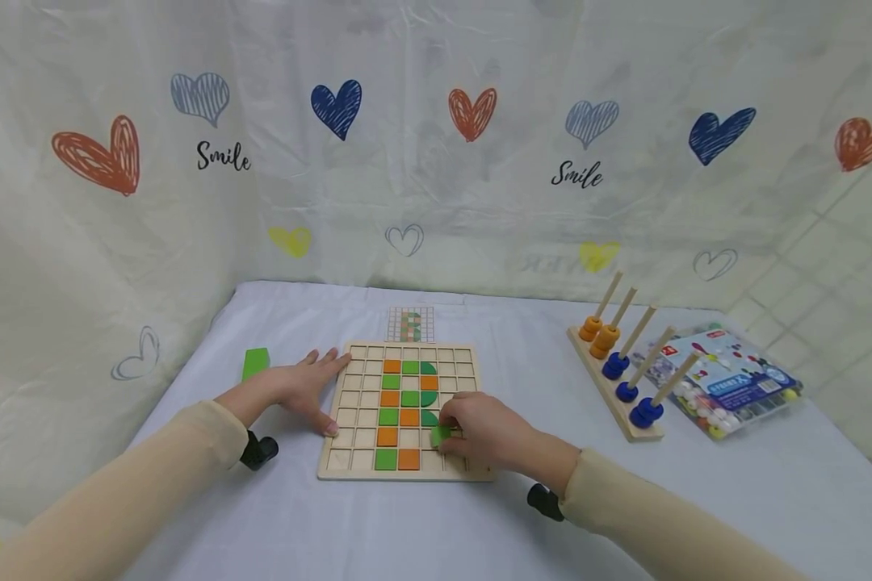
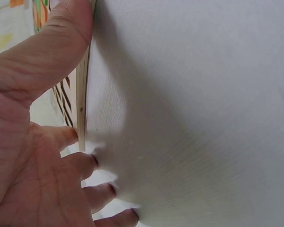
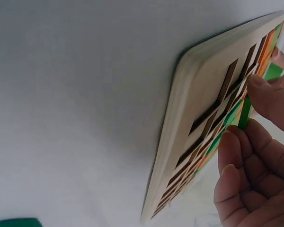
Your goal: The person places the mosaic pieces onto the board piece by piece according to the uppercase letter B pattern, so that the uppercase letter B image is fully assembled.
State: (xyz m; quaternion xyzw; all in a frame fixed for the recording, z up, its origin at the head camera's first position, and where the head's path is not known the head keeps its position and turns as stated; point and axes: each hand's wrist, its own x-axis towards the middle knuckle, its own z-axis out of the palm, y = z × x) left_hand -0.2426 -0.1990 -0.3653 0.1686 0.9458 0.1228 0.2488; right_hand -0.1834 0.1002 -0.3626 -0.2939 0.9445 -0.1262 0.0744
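A wooden grid board lies on the white cloth, with orange, green and dark green pieces set in several of its cells. My right hand pinches a green square tile between thumb and fingers, over the lower right part of the grid. In the right wrist view, that tile stands tilted at the board's surface. On the other side, my left hand rests with spread fingers, its thumb and forefinger touching the board's left edge. The left wrist view shows the other fingertips on the cloth.
Behind the board lies a small printed grid card. A green block is left of my left wrist. To the right stand a wooden peg rack with orange and blue beads and a clear box of coloured beads.
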